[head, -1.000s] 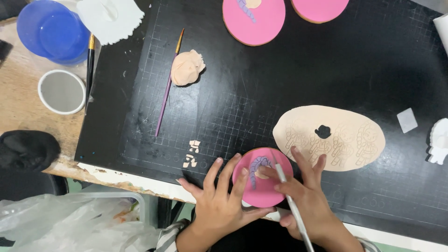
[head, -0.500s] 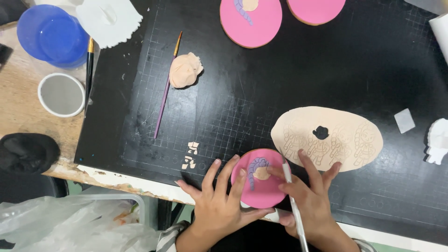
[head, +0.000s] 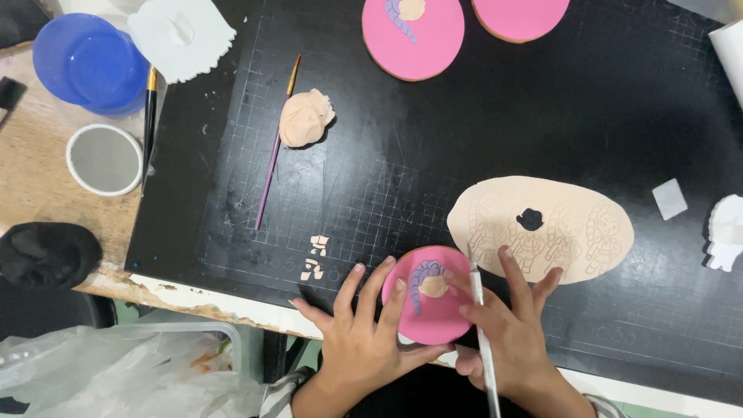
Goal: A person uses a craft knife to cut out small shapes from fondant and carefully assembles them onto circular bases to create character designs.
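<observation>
A round pink-iced cookie (head: 443, 319) lies at the near edge of the black cutting mat (head: 464, 139), with a purple braid and a small tan piece on top. My left hand (head: 364, 337) rests on the cookie's left side with fingers spread, steadying it. My right hand (head: 507, 333) grips a thin white tool (head: 481, 340), and its fingertips touch the tan piece on the cookie. Just beyond lies a rolled-out tan sheet (head: 573, 232) with embossed figures and a small black piece (head: 530, 219).
Two more pink cookies (head: 414, 35) (head: 520, 15) sit at the far edge. A tan lump (head: 304, 118) and a purple brush (head: 275, 147) lie left of centre. A blue container (head: 85, 62), a white cup (head: 103, 159) and white paper (head: 182, 35) stand on the wooden table. Small cut-outs (head: 313, 259) lie nearby.
The fingers of my right hand have shifted slightly on the cookie, pressing the tan piece beside the purple braid. My left hand stays in place.
</observation>
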